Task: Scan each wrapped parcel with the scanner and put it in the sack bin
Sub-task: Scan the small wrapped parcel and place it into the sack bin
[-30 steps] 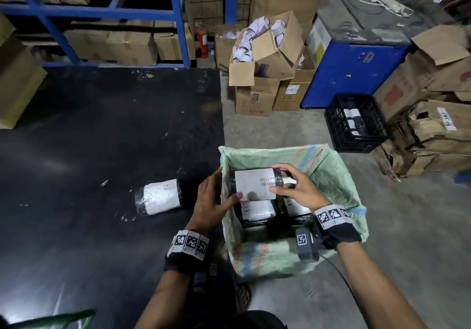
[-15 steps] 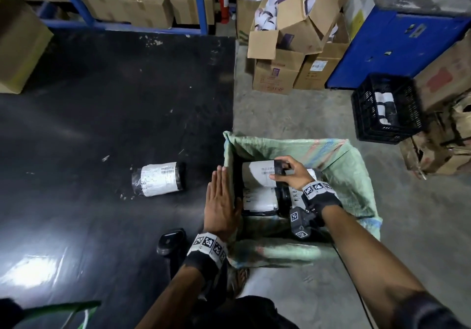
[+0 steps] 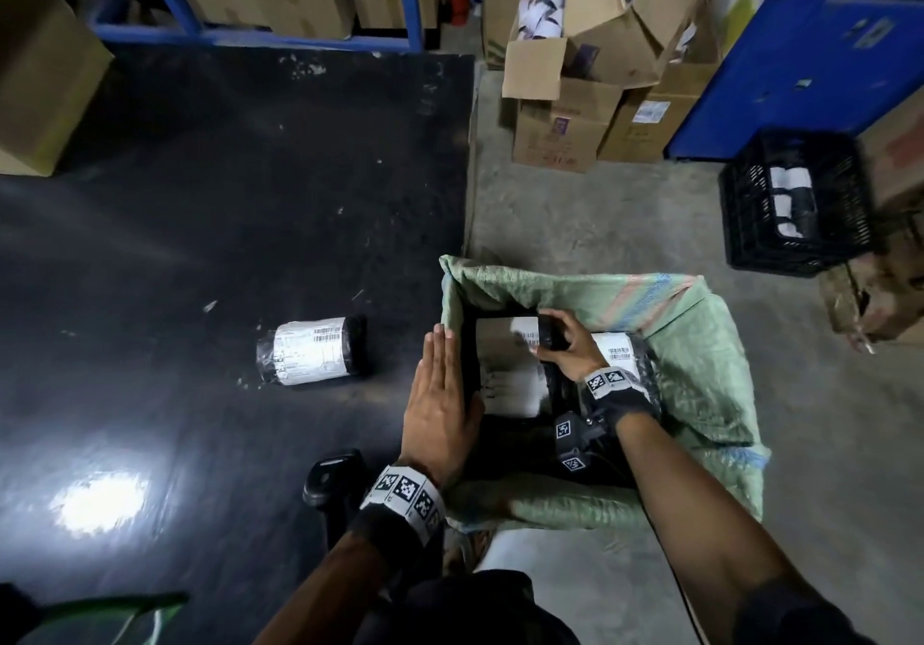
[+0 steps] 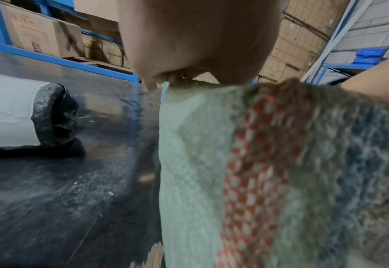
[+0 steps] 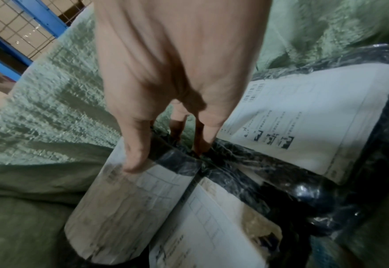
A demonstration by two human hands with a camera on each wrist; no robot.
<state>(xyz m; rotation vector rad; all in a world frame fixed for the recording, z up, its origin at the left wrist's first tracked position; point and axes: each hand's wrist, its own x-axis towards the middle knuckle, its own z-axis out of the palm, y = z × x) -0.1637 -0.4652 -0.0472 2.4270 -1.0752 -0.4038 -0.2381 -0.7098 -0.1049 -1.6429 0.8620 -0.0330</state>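
A green woven sack bin [image 3: 700, 344] stands on the floor at the right edge of the black table [image 3: 200, 219]. Inside it my right hand [image 3: 550, 339] grips the black end of a white-labelled wrapped parcel [image 3: 500, 339], which lies on other parcels [image 3: 615, 349]. The right wrist view shows the thumb and fingers [image 5: 136, 154] round that parcel [image 5: 124, 199]. My left hand [image 3: 440, 384] lies flat with straight fingers against the sack's left rim, thumb over the edge; the sack fabric [image 4: 257, 163] fills its wrist view. One more parcel [image 3: 310, 352] [image 4: 28, 117] lies on the table. The black scanner [image 3: 330, 484] rests near my left wrist.
A black crate [image 3: 740, 204] holding parcels stands on the concrete floor at the right. Cardboard boxes [image 3: 575, 109] and a blue cabinet [image 3: 800, 69] are behind the sack. Blue shelving [image 3: 200, 34] with boxes runs along the table's far edge.
My right hand has lowered the parcel into the sack. My left hand has let go of it and now lies flat against the sack's left rim.
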